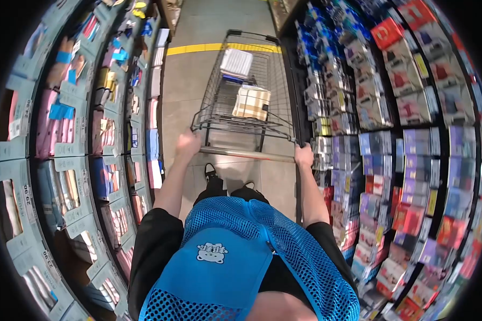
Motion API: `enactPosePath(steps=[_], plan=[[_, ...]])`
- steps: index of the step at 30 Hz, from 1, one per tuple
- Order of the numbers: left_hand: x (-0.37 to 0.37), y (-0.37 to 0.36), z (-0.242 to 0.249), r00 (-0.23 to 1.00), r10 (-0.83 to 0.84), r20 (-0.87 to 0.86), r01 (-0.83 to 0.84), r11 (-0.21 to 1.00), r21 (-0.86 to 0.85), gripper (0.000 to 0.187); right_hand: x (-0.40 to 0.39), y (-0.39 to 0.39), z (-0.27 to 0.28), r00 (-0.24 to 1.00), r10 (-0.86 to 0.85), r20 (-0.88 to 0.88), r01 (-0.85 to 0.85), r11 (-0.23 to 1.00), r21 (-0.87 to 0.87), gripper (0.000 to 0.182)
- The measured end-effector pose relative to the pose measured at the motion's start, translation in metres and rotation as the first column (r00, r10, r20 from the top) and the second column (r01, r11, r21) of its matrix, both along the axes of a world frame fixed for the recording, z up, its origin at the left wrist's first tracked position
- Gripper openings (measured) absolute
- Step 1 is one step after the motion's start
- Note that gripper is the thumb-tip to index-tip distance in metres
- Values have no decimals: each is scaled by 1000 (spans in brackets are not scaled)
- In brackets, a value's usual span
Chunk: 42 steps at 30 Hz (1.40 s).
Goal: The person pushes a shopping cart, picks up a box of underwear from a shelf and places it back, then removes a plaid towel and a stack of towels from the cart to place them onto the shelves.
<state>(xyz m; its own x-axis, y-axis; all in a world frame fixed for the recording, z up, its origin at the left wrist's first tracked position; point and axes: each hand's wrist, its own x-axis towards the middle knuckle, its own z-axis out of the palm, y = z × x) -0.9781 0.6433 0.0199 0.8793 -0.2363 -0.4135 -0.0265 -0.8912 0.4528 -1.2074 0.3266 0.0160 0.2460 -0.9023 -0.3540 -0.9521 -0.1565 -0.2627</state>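
Observation:
My left hand (188, 144) is closed round the left end of the shopping cart's handle (246, 154). At the handle's right end, my right hand (304, 155) grips in the same way. The shopping cart (211, 101), a black wire basket on a frame, stands straight in front of me. Inside it lie a folded white striped textile (236, 63), with something dark blue under it, and a folded beige-and-white checked textile (251, 102) nearer to me. Both arms reach forward, and the fingers' undersides are hidden.
Shelves of boxed folded clothing (64, 128) line the left side. Hanging packaged goods (412, 155) fill the right racks, close to the cart's right side. A yellow stripe (187, 48) crosses the tiled floor (179, 85) ahead.

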Motion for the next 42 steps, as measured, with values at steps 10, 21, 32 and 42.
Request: enactPosePath(steps=[10,21,32,42], plan=[[-72,29,0,982,105,156,-142,957,251,46,-67,35,-10,985,129,118,-136,990,48,49],[-170,47,-1,979,199,46,-204,931,302,43,-152,34,-14,953,202,224,-218,975,50,49],[-265,81,-20,768,-510,387,492,857,152,43,-239,45,-7,982,144,120,-146,989,8,56],[-327,122,-28,814,-449,368,476,879,20,31,-315,82,-30,977,185,103,-173,978,-120,52]])
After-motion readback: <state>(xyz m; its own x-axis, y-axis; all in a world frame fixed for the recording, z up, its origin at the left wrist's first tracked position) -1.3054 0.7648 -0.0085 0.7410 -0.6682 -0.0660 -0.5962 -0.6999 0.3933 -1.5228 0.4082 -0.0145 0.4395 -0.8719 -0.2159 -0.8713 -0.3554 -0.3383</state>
